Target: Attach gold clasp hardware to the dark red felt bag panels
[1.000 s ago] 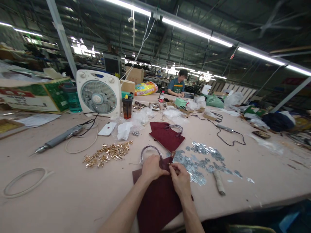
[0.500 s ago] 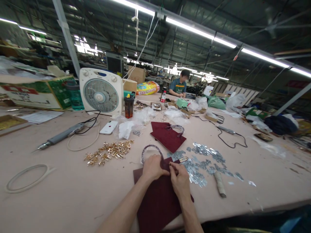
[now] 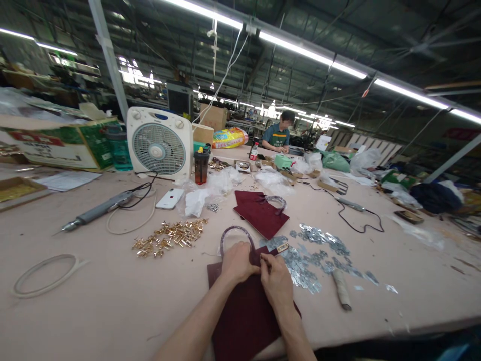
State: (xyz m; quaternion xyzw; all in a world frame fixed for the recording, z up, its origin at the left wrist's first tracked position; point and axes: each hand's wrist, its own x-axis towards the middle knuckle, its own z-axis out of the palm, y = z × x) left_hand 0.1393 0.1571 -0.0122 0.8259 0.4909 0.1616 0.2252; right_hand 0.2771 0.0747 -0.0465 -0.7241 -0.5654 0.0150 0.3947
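A maroon bag panel (image 3: 244,318) lies on the table in front of me, its wrapped, curved handle (image 3: 236,229) rising at the far edge. My left hand (image 3: 238,263) is closed on the panel at the base of the handle, the thumb pointing right. My right hand (image 3: 276,278) pinches at the same spot, fingertips close to the left thumb; what is between them is too small to name. Just beyond the right fingers, a maroon strap with a gold metal tip (image 3: 282,247) sticks out. A second maroon panel with a handle (image 3: 262,215) lies farther back.
Gold metal fittings (image 3: 171,237) are heaped at left, flat silver plates (image 3: 302,268) at right beside a grey roll (image 3: 341,290). Farther off are a corded electric screwdriver (image 3: 99,208), a phone (image 3: 170,198), a box fan (image 3: 160,145) and a co-worker (image 3: 276,135).
Both hands stay at the handle base, with the right fingertips shifted slightly left and down. The whole view has moved slightly; the bag panel stays in place.
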